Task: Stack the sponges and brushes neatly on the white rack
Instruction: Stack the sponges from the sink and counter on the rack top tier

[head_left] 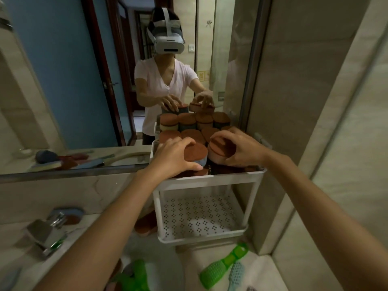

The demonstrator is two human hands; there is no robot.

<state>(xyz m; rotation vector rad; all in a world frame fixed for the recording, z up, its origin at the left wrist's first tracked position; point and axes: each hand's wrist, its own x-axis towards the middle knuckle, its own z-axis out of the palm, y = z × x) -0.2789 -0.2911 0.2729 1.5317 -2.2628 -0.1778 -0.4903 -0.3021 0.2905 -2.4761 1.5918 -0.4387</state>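
Head view shows me both hands up at the top tier of the white rack (206, 179): my left hand (172, 153) is closed round a rust-topped sponge (196, 153) with a blue base, my right hand (241, 149) cupped over a pinkish sponge (217, 153) just right of it. Both sit on the near row, touching. Green brushes (222, 266) lie on the surface below, nearer my right arm.

Both my bare arms reach forward and up, nearly straight. My left hand (174, 155) is palm down, fingers curled and thumb pressed in below. My right hand (239, 147) arches just beside it, fingers bent downward, wrist slightly raised
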